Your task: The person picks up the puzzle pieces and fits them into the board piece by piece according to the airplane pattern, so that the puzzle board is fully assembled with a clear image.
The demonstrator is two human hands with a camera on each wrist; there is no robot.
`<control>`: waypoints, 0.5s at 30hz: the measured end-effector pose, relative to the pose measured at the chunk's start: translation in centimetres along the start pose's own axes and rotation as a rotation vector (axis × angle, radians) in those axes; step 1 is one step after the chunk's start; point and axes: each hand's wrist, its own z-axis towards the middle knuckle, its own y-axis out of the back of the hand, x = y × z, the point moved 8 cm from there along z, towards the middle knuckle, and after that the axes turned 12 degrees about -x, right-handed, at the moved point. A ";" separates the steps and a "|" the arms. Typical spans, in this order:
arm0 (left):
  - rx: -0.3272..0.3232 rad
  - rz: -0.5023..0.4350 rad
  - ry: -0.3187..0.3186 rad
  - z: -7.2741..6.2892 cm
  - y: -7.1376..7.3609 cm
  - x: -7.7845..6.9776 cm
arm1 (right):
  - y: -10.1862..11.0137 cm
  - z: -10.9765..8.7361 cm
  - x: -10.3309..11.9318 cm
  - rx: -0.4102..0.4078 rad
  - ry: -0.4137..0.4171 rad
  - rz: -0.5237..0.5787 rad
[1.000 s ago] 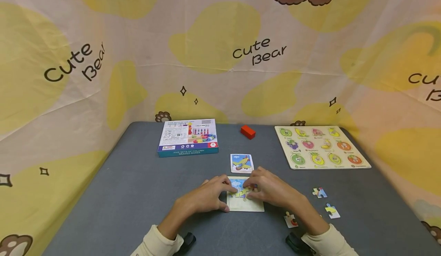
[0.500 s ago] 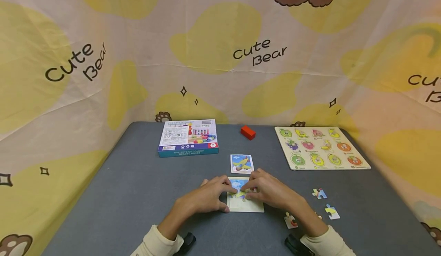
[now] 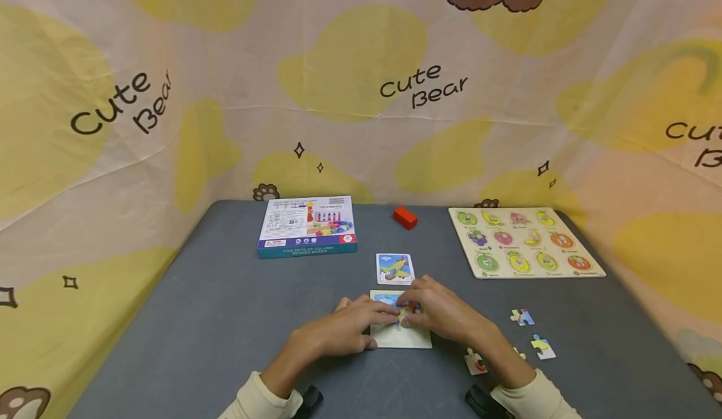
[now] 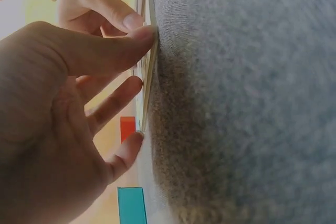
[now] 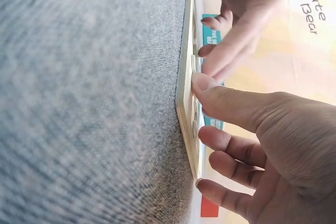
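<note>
A pale wooden puzzle board [image 3: 402, 341] lies at the front middle of the table, blue sky pieces [image 3: 385, 298] along its far part. My left hand [image 3: 344, 328] rests over the board's left side, its fingers reaching fairly straight onto the pieces and its thumb [image 4: 143, 33] at the near edge. From the right, my right hand [image 3: 440, 307] pinches a yellowish jigsaw piece [image 3: 402, 319] between thumb and forefinger, low over the board's middle. The hands largely hide that piece. Just beyond lies a picture card [image 3: 395, 269] with a yellow airplane.
Loose jigsaw pieces lie at the right: one with blue [image 3: 522, 317], one with yellow [image 3: 543, 347], one with red [image 3: 476, 362]. Another is partly behind my right wrist. Farther back are a flat box [image 3: 307, 225], a red block [image 3: 405, 217] and a fruit board [image 3: 530, 243].
My left fingers have slid right and stretched farther over the pieces, nearing the right fingertips. My right hand has shifted only slightly over the board.
</note>
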 end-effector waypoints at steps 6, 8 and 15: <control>0.030 -0.009 0.008 -0.3 -0.2 0.1 | 0.1 0.1 -0.2 -0.015 -0.003 0.003; 0.037 -0.010 0.009 -0.3 -0.3 0.1 | 0.1 0.1 -0.3 -0.013 -0.013 0.011; 0.053 -0.008 0.024 -0.4 -0.3 0.1 | 0.6 -0.3 -0.8 0.009 -0.028 0.046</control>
